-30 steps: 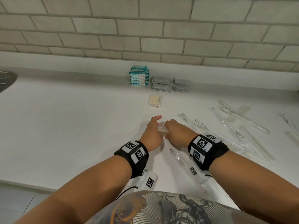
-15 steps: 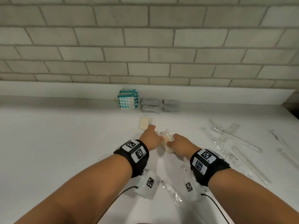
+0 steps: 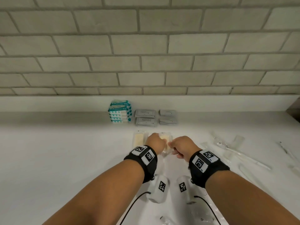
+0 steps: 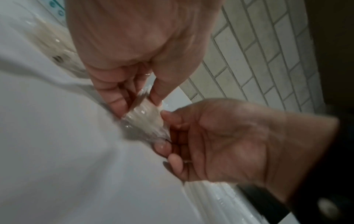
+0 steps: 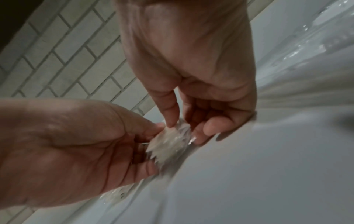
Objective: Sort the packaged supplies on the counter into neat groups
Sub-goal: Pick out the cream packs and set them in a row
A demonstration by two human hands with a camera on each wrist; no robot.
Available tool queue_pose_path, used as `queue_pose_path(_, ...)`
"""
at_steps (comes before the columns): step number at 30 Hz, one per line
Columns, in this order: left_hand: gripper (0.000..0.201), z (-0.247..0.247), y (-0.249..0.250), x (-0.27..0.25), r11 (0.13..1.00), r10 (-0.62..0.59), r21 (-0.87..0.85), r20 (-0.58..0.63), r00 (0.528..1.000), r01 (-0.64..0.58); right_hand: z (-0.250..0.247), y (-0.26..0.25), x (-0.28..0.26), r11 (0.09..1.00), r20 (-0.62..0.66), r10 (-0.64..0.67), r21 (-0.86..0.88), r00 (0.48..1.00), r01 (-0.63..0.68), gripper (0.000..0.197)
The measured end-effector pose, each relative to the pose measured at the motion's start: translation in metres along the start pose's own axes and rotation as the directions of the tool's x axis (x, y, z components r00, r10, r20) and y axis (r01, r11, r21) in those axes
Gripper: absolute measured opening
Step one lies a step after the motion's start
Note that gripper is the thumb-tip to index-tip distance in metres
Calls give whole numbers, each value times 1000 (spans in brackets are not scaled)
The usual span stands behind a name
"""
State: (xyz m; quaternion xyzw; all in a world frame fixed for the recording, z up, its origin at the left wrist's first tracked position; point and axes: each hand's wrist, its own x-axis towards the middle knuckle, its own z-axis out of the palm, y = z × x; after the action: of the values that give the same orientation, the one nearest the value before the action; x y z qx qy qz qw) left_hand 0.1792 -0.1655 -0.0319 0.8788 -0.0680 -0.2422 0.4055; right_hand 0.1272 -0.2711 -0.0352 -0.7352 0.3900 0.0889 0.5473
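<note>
On the white counter [image 3: 56,151], which is carrying everything here, the sorted groups are sitting along the back edge: a teal-and-white stack of packs [image 3: 120,112] farthest left, two piles of grey sachets [image 3: 145,118] just right of that stack, and a third grey pile [image 3: 168,116] right of those. Well right of the teal stack and nearer the person, long clear-wrapped items [image 3: 235,148] are lying scattered and unsorted. In front of the teal stack, a clear packet with a cream insert [image 3: 140,138] is lying flat, and just right of it both hands are working a second cream packet [image 3: 165,144].

The left hand [image 3: 155,142] is pinching the packet's left edge between thumb and curled fingers; the right hand [image 3: 183,147] is pinching its right edge the same way, with its lower fingertips [image 5: 199,136] touching the counter.

The risks, as a judgement: the wrapper is looking slick and crinkled in the wrist views, so it could be slipping from such shallow edge pinches and landing skewed. Set down too close, it could be nudging the packet already lying in front of the teal stack and spoiling the row. The dangling wrist units [image 3: 159,188] and their cables, hanging below the arms, could be dragging through loose clear wrappers nearest the person and scattering them
</note>
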Motion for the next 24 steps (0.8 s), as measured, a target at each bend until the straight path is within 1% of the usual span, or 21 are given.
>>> queue_pose_path(2,47,2,2,3,999,5,54,-22,1000,-4,0,-5,7,1000,-16,30,-1,999,-30,15)
queue_pose_path(3,45,4,2,4,998,8,58,-30,1000,-7,-1,-6,9,999,-13,43,14,999,-43,18)
queue_pose_path(6,21,9,5,1,999,38,-23,-38,999,-38,-2,-11,13,996,15,79,26,997,-79,27)
queue_pose_path(7,25,11,4,0,997,51,-56,-18,999,-52,-1,-13,14,996,8,88,16,996,-88,28)
queue_pose_path(9,46,12,1,-3,992,66,-108,26,997,-63,3,-19,19,994,-12,110,-16,994,-110,26)
queue_pose_path(10,45,11,0,-4,991,68,-122,42,997,-62,5,-21,21,993,-12,115,-32,993,-115,26)
queue_pose_path(12,30,10,-1,-6,992,74,-110,69,995,-66,5,-23,25,991,9,113,-68,994,-112,23)
queue_pose_path(14,30,7,0,-6,995,82,-57,73,994,-77,0,-24,29,999,36,48,-21,998,-47,17)
queue_pose_path(15,35,5,1,-5,996,84,-36,63,994,-82,-3,-23,28,1000,35,4,14,999,-4,15)
queue_pose_path(16,33,4,1,-4,996,88,-29,60,994,-86,-5,-22,27,999,34,-26,27,999,25,15)
queue_pose_path(17,24,4,1,-4,995,98,-27,63,993,-96,-6,-21,27,999,38,-44,30,998,43,15)
queue_pose_path(19,19,4,0,-4,995,100,-19,58,993,-99,-6,-20,29,998,39,-59,30,997,58,16)
queue_pose_path(20,20,3,0,-3,995,100,-19,62,993,-99,-6,-20,31,998,45,-54,19,998,53,16)
queue_pose_path(21,27,4,-1,-4,994,104,-19,65,992,-103,-6,-21,29,999,41,-51,5,998,51,15)
queue_pose_path(22,33,4,-2,-5,994,109,-13,69,992,-108,-6,-20,31,998,39,-52,-17,998,53,10)
queue_pose_path(23,40,4,-2,-6,993,119,-4,67,991,-119,-6,-21,28,997,38,-61,-40,997,63,1)
queue_pose_path(24,48,4,-2,-8,991,131,5,55,990,-131,-5,-22,27,996,26,-74,-50,997,75,14)
